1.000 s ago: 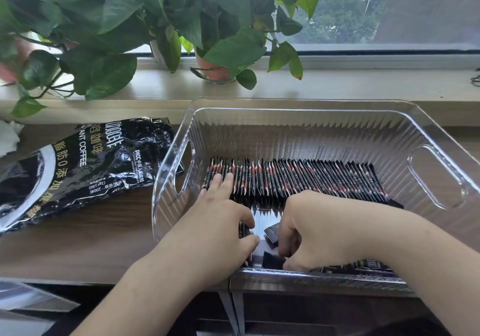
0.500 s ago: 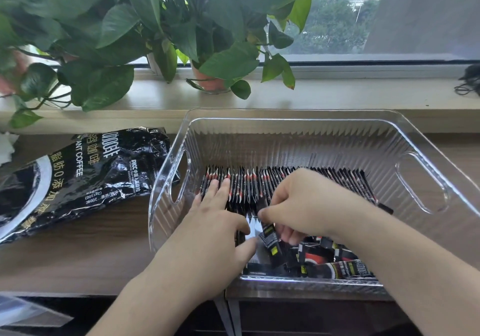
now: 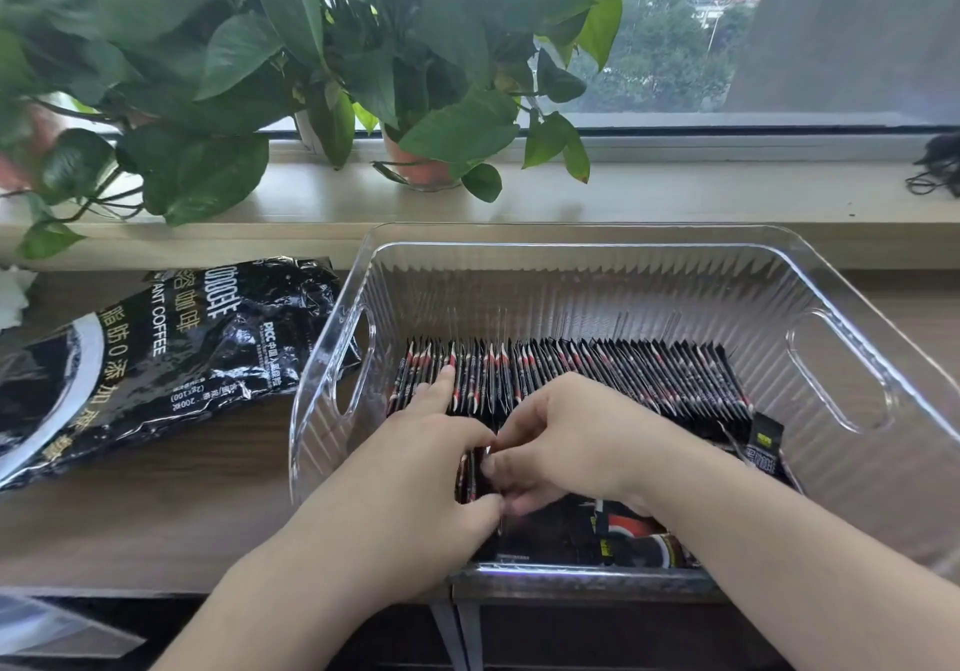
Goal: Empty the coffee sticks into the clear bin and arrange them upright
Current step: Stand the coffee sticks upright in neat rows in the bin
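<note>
Closest to me, just inside the near wall of the clear bin [image 3: 571, 275], the loose sticks [image 3: 623, 540] lie flat in a jumble, so I judge the emptying done and the standing-up well along but unfinished. Above them my two hands meet over a small bundle [image 3: 470, 473] of upright sticks. The left hand [image 3: 415, 468] has its thumb curled against the bundle's near side and its forefinger stretched onto the standing row [image 3: 623, 374]. The right hand [image 3: 566, 442] has its fingers bent, their tips nipping the bundle from the other side. The row runs across the middle of the bin, packed on edge, with one stray stick [image 3: 766, 436] leaning at its right end.

Next I would seat this bundle square against the row, brace it with the left hand, then reach back for the flat ones.

Left of the bin lies the slack coffee bag [image 3: 171, 353]; beyond the bin, potted plants [image 3: 415, 73] stand on the windowsill [image 3: 727, 192].
</note>
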